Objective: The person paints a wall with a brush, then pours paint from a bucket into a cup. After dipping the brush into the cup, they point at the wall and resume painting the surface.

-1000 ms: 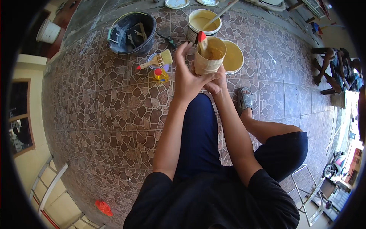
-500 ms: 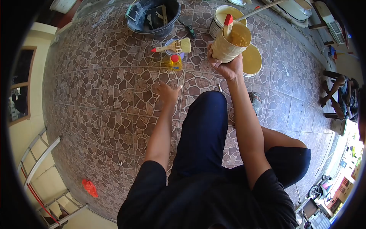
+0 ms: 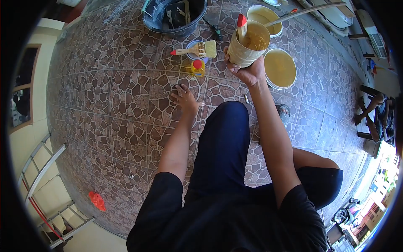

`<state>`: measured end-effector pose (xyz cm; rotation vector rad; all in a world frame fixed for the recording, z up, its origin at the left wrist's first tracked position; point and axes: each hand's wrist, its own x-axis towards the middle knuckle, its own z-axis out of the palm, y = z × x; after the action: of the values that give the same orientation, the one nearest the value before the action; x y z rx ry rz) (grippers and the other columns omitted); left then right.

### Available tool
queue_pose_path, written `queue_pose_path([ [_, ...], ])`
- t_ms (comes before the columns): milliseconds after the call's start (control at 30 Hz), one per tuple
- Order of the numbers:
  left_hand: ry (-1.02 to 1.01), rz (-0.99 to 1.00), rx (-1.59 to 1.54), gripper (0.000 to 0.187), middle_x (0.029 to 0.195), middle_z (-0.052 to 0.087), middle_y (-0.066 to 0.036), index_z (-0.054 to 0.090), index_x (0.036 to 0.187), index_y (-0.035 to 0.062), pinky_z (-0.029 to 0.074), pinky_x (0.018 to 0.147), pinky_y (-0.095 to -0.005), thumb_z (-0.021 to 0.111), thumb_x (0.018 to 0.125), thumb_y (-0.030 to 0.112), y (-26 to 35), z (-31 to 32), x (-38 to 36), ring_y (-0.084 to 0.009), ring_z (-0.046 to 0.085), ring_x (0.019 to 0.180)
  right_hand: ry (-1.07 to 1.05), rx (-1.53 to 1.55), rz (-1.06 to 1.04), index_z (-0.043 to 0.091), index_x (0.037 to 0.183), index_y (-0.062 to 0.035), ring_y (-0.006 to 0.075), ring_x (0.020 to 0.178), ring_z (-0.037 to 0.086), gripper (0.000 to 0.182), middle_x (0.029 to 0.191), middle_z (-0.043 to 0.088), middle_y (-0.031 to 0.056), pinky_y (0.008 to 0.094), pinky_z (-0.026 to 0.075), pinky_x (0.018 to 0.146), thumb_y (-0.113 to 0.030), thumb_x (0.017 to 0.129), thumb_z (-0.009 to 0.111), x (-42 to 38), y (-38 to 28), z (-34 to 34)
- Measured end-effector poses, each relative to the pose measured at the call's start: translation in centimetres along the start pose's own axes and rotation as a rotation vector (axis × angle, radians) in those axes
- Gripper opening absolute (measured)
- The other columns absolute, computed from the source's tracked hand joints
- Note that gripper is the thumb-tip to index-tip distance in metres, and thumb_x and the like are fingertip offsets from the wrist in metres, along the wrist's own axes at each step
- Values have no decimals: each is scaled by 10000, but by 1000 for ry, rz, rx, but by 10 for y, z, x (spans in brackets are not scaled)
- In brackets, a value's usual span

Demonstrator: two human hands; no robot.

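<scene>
My right hand (image 3: 248, 74) grips a cream-coloured paint pot (image 3: 243, 54) low on its side, with the fingers wrapped under its base. The pot is tilted, showing yellowish paint inside. A paintbrush (image 3: 242, 27) with a red-tipped handle stands in it, bristle end down. My left hand (image 3: 186, 101) has its fingers spread, low over the patterned tile floor, and holds nothing. Just beyond it is a yellow bottle with a red cap (image 3: 197, 68). Behind that, a wide paintbrush (image 3: 197, 51) lies across a small round container (image 3: 189, 56).
Two buckets of cream-yellow paint, a far one (image 3: 264, 19) with a stick across it and a nearer one (image 3: 280, 69), stand right of the pot. A black basin (image 3: 175, 21) is at the back. A red plastic bag (image 3: 97, 201) lies lower left; a seated person (image 3: 375, 107) is far right.
The paint pot in my right hand has moved left relative to the buckets, uncovering more of the nearer one. My left hand's fingers show more spread. The view has shifted slightly.
</scene>
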<state>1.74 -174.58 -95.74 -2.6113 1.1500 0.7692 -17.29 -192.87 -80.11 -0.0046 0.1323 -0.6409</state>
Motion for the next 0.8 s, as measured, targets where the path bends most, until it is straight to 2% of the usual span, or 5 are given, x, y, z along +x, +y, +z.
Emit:
queue_pose_path([
  [300, -67, -19, -55, 1492, 1730, -28, -261, 13, 1654, 25, 318, 1110, -805, 1013, 618, 416, -1, 9, 13, -672, 76, 1502, 97, -142, 0, 549, 1407, -51, 393, 981, 641, 658, 1276, 617, 296, 381, 545, 640, -585, 1033, 460, 43, -20, -18],
  [400, -105, -27, -72, 1506, 1725, -66, -274, -10, 1652, 23, 263, 1121, -823, 1019, 614, 388, -2, 14, 15, -676, 35, 1502, 101, -93, 44, 524, 1458, -66, 350, 994, 676, 630, 1305, 646, 180, 429, 574, 691, -545, 1077, 376, 57, -29, -26],
  [467, -126, -28, -84, 1513, 1723, -87, -280, -20, 1651, 22, 231, 1128, -830, 1022, 610, 369, -1, 11, 17, -676, 14, 1504, 192, -108, -9, 517, 1475, -48, 417, 1057, 662, 671, 1301, 623, 309, 397, 569, 679, -542, 1022, 534, 70, -35, -27],
  [600, -144, -31, -147, 1489, 1724, -94, -283, -12, 1648, 12, 182, 1142, -832, 1020, 614, 296, 0, 10, 16, -673, -15, 1506, 68, -53, 222, 524, 1481, -5, 311, 1146, 694, 708, 1300, 681, 186, 481, 581, 999, -577, 1065, 480, 84, -51, -16],
  [800, -86, -19, -163, 1444, 1724, -49, -288, 33, 1650, 30, 237, 1133, -824, 1016, 619, 266, -6, 19, 13, -684, 49, 1496, 135, -219, 313, 417, 1545, 41, 344, 1076, 716, 905, 1222, 683, 261, 463, 598, 962, -678, 1006, 521, 72, -35, -1],
])
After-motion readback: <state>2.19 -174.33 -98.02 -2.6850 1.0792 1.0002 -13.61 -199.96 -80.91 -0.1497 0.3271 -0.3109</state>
